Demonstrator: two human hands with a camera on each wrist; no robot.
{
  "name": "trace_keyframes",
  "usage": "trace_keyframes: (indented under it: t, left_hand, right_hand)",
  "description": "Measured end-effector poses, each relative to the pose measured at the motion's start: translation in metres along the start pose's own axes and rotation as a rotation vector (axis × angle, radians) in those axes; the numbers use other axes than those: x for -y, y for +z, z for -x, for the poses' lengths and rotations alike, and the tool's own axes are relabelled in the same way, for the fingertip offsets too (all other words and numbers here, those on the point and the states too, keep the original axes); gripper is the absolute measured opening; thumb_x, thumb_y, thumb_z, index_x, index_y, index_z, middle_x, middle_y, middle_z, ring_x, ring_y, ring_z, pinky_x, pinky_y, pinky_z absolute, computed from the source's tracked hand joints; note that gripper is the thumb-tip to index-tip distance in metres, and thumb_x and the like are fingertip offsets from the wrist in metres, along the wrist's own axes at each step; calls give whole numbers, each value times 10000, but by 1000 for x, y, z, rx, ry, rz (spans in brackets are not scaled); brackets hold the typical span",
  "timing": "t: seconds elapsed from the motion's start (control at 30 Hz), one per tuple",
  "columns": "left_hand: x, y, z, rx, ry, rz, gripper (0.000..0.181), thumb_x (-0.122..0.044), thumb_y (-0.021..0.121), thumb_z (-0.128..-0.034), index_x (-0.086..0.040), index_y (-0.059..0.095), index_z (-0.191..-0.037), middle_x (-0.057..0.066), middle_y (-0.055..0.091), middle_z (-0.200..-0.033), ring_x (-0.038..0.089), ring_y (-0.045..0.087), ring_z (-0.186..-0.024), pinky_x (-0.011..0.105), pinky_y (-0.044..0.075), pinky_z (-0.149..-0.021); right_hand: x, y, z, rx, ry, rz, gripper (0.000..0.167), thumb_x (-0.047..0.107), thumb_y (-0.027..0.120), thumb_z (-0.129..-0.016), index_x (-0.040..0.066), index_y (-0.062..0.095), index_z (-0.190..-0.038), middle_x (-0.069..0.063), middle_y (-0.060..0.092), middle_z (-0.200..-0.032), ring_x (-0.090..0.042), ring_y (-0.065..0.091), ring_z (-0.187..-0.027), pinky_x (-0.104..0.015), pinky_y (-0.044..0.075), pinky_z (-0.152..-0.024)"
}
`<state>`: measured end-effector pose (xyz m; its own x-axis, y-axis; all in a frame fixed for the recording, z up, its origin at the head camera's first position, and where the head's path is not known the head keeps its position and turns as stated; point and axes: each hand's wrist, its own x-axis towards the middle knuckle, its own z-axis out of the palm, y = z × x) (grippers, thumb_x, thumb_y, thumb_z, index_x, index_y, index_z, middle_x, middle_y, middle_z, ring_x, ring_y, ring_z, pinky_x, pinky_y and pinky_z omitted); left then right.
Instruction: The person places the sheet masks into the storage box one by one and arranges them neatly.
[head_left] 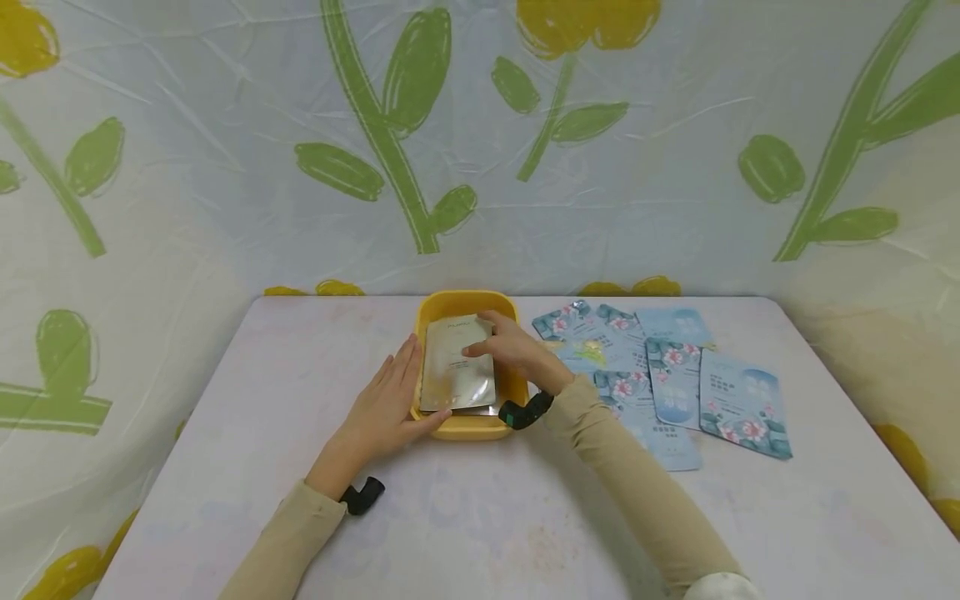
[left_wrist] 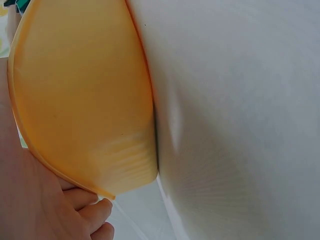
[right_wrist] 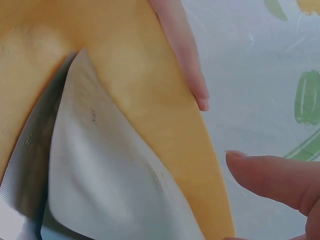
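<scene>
A yellow plastic bin [head_left: 471, 433] stands at the back middle of the table. In it lies a silvery-gold flat sachet [head_left: 457, 367], like a sheet mask packet, with at least one more packet beneath. My left hand [head_left: 382, 408] rests along the bin's left rim, fingers straight, thumb at the near rim. My right hand [head_left: 517, 346] reaches over the bin's right side, above the sachet's right edge. In the right wrist view its thumb [right_wrist: 270, 177] stands spread and apart from the sachet; the other fingers are mostly out of that view.
Several blue floral packets [head_left: 746, 404] lie spread and overlapping on the table right of the bin. One shows a yellow-green patch [head_left: 588, 352]. A flower-printed cloth [head_left: 480, 208] hangs behind the table. Black wrist straps [head_left: 525, 410] are worn on both wrists.
</scene>
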<state>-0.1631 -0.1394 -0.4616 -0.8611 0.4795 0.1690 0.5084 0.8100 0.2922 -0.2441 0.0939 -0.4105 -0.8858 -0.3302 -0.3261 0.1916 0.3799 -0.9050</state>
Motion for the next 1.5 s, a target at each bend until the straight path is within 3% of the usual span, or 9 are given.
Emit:
trace_keyframes:
  t: [0.17,0.43,0.87,1.0,1.17,1.27,1.4,1.5]
  left_hand:
    - [1,0,0,-3,3,0,1077,-724,429,-924,52,41,-1562,172,-4,-1652,255,45,-1520,446,117,-1225]
    - [2,0,2,-8,5,12,1072,-722,427,-925,47,40,-1563,164,-10,-1654,240,27,-1521,441,112,-1227]
    - [3,-1,1,17,-10,9,1076,-752,375,-920,29,11,-1565,144,-45,-1656,206,-23,-1520,413,80,-1231]
    - [3,0,1,16,-10,11,1080,-753,380,-918,27,8,-1565,143,-45,-1656,203,-24,-1520,413,83,-1231]
    - [4,1,1,9,-8,20,1079,-748,396,-917,26,16,-1566,140,-41,-1657,198,-17,-1519,411,87,-1231]
    - [4,2,1,11,-10,16,1080,-748,396,-918,26,12,-1566,140,-42,-1656,198,-17,-1519,409,87,-1231]
    - [4,1,2,8,-7,11,1077,-745,395,-920,29,15,-1565,146,-36,-1656,200,-18,-1520,414,89,-1231]
    - [4,1,1,-1,-1,7,1072,-737,403,-923,31,22,-1565,149,-26,-1657,204,-9,-1521,420,98,-1230]
  right_hand:
    - [3,-5,1,-38,-4,-3,853,195,737,-889,73,239,-1571,-225,225,-1597,-370,254,-1454,-510,268,-1176]
    - [5,-20,7,-63,-77,-66,830,177,721,-895,50,246,-1564,-191,231,-1603,-373,250,-1456,-489,289,-1171]
    - [-5,-67,33,-36,-138,-247,645,113,628,-972,65,309,-1531,-206,318,-1554,-362,435,-1347,-540,290,-1159]
    - [-18,-88,42,-59,-180,-304,586,94,574,-1003,31,312,-1524,-198,352,-1530,-367,438,-1350,-467,355,-1139]
    - [-36,-116,61,-118,-258,-313,511,165,539,-1035,24,353,-1490,-180,417,-1466,-327,483,-1306,-335,443,-1072]
    - [-49,-133,76,-158,-312,-328,453,187,526,-1043,32,394,-1447,-173,440,-1422,-238,547,-1238,-289,458,-1049]
    - [-67,-159,94,-311,-308,-293,476,241,564,-1025,18,427,-1421,-125,511,-1358,-118,589,-1137,-183,503,-937]
    - [-81,-177,109,-450,-286,-295,454,259,590,-1009,34,476,-1387,-42,594,-1248,-101,602,-1075,-144,517,-849]
